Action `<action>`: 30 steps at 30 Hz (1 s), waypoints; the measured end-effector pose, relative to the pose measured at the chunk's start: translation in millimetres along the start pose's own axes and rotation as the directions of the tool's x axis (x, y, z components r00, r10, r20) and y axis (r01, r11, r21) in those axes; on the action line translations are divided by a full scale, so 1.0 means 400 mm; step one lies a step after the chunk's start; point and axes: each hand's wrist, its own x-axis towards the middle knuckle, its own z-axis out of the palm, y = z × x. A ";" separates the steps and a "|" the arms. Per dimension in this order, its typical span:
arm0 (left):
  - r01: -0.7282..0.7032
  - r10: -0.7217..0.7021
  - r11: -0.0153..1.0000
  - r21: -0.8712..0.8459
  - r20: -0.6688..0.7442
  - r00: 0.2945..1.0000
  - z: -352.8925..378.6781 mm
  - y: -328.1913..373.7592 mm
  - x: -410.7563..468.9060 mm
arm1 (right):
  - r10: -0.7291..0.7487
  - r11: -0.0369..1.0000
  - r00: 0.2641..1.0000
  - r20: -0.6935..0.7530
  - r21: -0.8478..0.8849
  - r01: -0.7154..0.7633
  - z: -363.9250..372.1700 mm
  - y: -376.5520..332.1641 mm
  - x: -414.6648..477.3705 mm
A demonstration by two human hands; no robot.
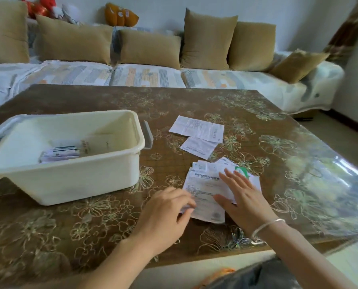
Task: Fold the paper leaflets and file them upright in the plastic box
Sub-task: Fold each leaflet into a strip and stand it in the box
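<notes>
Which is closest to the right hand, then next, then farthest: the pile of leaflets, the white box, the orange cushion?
From the right hand:
1. Pile of leaflets, under its fingers.
2. White box, across the table, left.
3. Orange cushion, atop the sofa.

Leaflet pile (207, 184) print blurred; left hand (165, 213) fingers (187, 202) hide edge.

One box (65, 176), two loose leaflets (196, 128) (199, 147), one messy pile (207, 184), two hands (165, 211) (244, 197), six cushions (148, 47).
</notes>
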 end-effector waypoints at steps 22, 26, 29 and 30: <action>-0.013 0.012 1.000 -0.003 -0.073 0.997 0.034 -0.015 -0.019 | 0.093 0.987 0.975 0.202 0.109 -0.117 -0.090 -0.004 0.151; 0.019 -0.033 0.994 -0.112 -0.128 0.991 0.028 -0.011 -0.017 | 0.108 0.952 0.994 0.033 0.285 -0.113 -0.100 0.004 0.103; 0.105 -0.192 0.955 -0.278 -0.309 0.932 -0.022 0.003 -0.004 | 0.081 0.845 0.984 -0.158 0.534 0.016 -0.118 -0.026 0.052; 0.109 -0.223 0.943 -0.314 -0.356 0.907 -0.050 0.008 0.002 | 0.067 0.778 0.974 -0.216 0.622 0.084 -0.127 -0.043 0.035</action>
